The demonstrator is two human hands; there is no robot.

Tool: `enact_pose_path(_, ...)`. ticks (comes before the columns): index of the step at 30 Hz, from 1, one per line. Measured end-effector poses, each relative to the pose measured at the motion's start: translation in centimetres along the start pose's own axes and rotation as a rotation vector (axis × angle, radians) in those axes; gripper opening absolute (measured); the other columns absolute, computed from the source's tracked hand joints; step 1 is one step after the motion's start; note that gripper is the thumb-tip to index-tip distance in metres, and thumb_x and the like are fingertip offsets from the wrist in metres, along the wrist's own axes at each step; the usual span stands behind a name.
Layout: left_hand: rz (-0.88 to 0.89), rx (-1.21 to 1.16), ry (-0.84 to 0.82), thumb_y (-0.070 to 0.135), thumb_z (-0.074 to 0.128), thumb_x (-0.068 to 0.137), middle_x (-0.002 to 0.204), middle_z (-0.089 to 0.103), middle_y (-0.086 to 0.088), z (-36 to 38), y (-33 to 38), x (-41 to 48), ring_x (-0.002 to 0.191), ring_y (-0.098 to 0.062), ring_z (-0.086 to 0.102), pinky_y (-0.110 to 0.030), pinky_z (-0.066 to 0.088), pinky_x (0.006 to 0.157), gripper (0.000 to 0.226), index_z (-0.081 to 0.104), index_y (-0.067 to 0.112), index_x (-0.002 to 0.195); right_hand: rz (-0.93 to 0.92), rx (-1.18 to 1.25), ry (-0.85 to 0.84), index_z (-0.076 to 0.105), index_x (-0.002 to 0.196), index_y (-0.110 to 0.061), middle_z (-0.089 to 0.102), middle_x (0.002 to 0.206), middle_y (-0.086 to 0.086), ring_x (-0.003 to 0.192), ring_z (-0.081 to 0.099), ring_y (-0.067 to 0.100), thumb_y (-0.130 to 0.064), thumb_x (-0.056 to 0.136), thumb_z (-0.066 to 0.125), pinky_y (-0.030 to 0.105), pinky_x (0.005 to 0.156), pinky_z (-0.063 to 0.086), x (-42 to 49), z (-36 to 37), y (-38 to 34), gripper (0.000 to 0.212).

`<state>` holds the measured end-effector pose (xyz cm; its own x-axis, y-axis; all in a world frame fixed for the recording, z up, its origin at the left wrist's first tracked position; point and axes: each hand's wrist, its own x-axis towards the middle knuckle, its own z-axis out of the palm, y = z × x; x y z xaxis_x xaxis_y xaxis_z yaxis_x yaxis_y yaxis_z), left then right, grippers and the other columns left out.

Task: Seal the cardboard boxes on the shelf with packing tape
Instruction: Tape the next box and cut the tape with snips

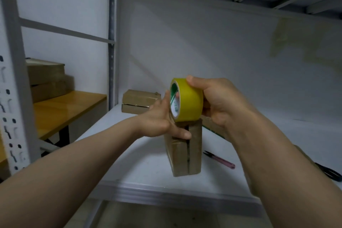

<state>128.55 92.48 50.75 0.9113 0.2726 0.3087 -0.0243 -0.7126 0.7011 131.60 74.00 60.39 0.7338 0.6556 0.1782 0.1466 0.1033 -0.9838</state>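
Right hand (216, 102) is clamped around the yellow roll of packing tape (190, 103), thumb over the top of the band, fingers wrapped underneath. The roll is up on edge, its green and white core facing left, and its lower rim sits right on the top end of the small brown cardboard box (187, 153). Left hand (159, 118) comes in from the other side, fingers straight and laid flat against the open face of the roll, thumb stretched down and pressing on the front of that box. A fingertip shows inside the core, but whose it is I can't tell.

The box stands on end near the front of the white metal shelf (138, 163), a long dark seam running down between its flaps on the side facing us. Tucked under the right wrist is another flat piece of cardboard with a green stripe (211, 126), mostly hidden.

Just right of the standing box, a pair of pink-handled snips (220, 160) lies on the shelf. Further right, at the frame's edge, black scissors (329, 172). At the back left corner of the shelf, two flat brown cardboard boxes (138, 102) sit stacked, well apart from the hands.

Past the grey shelf upright (112, 42), an orange wooden table (70, 105) carries more stacked brown cartons (46, 79).
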Motion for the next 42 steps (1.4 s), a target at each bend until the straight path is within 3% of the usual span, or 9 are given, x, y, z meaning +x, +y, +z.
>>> enact_pose_path(4, -0.045, 0.099, -0.018, 0.055, 0.090, 0.045, 0.150, 0.035, -0.001, -0.8, 0.2, 0.2, 0.141, -0.034, 0.035, -0.054, 0.041, 0.110, 0.131, 0.011, 0.046, 0.149, 0.044, -0.040, 0.023, 0.067, 0.105, -0.004, 0.077, 0.092, 0.012, 0.079, 0.076, 0.025, -0.031, 0.088, 0.075, 0.045, 0.080, 0.062, -1.5, -0.8, 0.1, 0.033)
enact_pose_path(9, 0.065, 0.117, -0.112, 0.054, 0.090, 0.040, 0.141, 0.035, 0.001, -1.2, 2.4, 0.4, 0.134, -0.027, 0.037, -0.050, 0.042, 0.110, 0.121, 0.017, 0.056, 0.136, 0.084, -0.041, 0.064, 0.070, 0.109, -0.008, 0.076, 0.097, 0.010, 0.074, 0.075, 0.022, -0.037, 0.084, 0.075, 0.031, 0.058, 0.058, -3.1, -3.3, 0.8, 0.039)
enact_pose_path(13, 0.097, 0.192, -0.194, 0.063, 0.090, 0.041, 0.145, 0.031, 0.012, -1.6, 3.0, 0.2, 0.139, -0.017, 0.030, -0.046, 0.033, 0.117, 0.112, 0.035, 0.048, 0.138, 0.093, 0.003, 0.028, 0.070, 0.103, -0.008, 0.076, 0.073, 0.005, 0.057, 0.072, 0.015, -0.035, 0.088, 0.070, 0.025, 0.045, 0.054, -3.6, -4.6, 0.2, 0.030)
enact_pose_path(20, 0.101, 0.196, -0.270, 0.059, 0.090, 0.046, 0.144, 0.034, 0.010, -1.8, 3.2, 0.2, 0.134, -0.015, 0.038, -0.041, 0.038, 0.115, 0.121, 0.029, 0.033, 0.147, 0.137, 0.045, -0.002, 0.069, 0.102, -0.011, 0.077, 0.078, 0.006, 0.063, 0.073, 0.015, -0.033, 0.092, 0.068, 0.029, 0.054, 0.061, -2.2, -4.0, -2.0, 0.024)
enact_pose_path(24, 0.066, 0.188, -0.126, 0.062, 0.082, 0.046, 0.136, 0.041, 0.004, -0.7, 2.7, 0.4, 0.125, -0.019, 0.045, -0.045, 0.043, 0.109, 0.109, 0.029, 0.037, 0.137, 0.167, 0.037, 0.011, 0.069, 0.105, -0.010, 0.075, 0.072, 0.005, 0.055, 0.071, 0.014, -0.032, 0.089, 0.071, 0.025, 0.045, 0.054, -2.4, -3.4, -0.5, 0.027)
enact_pose_path(28, 0.107, 0.058, -0.119, 0.043, 0.086, 0.056, 0.131, 0.051, 0.001, -0.4, 2.2, 0.6, 0.119, -0.021, 0.056, -0.046, 0.051, 0.100, 0.100, 0.028, 0.036, 0.137, 0.152, 0.009, 0.023, 0.068, 0.111, -0.011, 0.075, 0.084, 0.005, 0.057, 0.072, 0.012, -0.029, 0.088, 0.073, 0.023, 0.046, 0.053, -2.4, -3.3, 0.4, 0.030)
enact_pose_path(35, 0.077, 0.093, -0.092, 0.032, 0.080, 0.075, 0.116, 0.049, 0.003, -0.3, 2.4, 0.5, 0.104, -0.017, 0.053, -0.028, 0.045, 0.076, 0.058, 0.045, 0.032, 0.121, 0.205, -0.055, 0.009, 0.071, 0.113, -0.012, 0.077, 0.083, 0.004, 0.060, 0.072, 0.013, -0.031, 0.087, 0.072, 0.022, 0.046, 0.052, -3.0, -4.1, 2.3, 0.033)
enact_pose_path(38, 0.115, 0.063, -0.017, 0.025, 0.078, 0.081, 0.115, 0.048, 0.007, 0.4, 2.0, 0.3, 0.106, -0.014, 0.052, -0.028, 0.044, 0.080, 0.054, 0.048, 0.032, 0.126, 0.228, -0.047, 0.014, 0.070, 0.116, -0.015, 0.077, 0.093, 0.006, 0.067, 0.072, 0.015, -0.032, 0.080, 0.074, 0.026, 0.050, 0.053, -3.7, -4.4, 4.1, 0.040)
enact_pose_path(42, 0.157, 0.004, 0.033, 0.044, 0.075, 0.071, 0.125, 0.048, 0.005, 1.2, 1.5, -0.1, 0.113, -0.015, 0.053, -0.037, 0.050, 0.094, 0.058, 0.045, 0.049, 0.120, 0.254, -0.030, 0.030, 0.072, 0.106, -0.009, 0.073, 0.077, 0.009, 0.050, 0.066, 0.014, -0.027, 0.082, 0.073, 0.023, 0.039, 0.046, -4.4, -4.2, 5.7, 0.030)
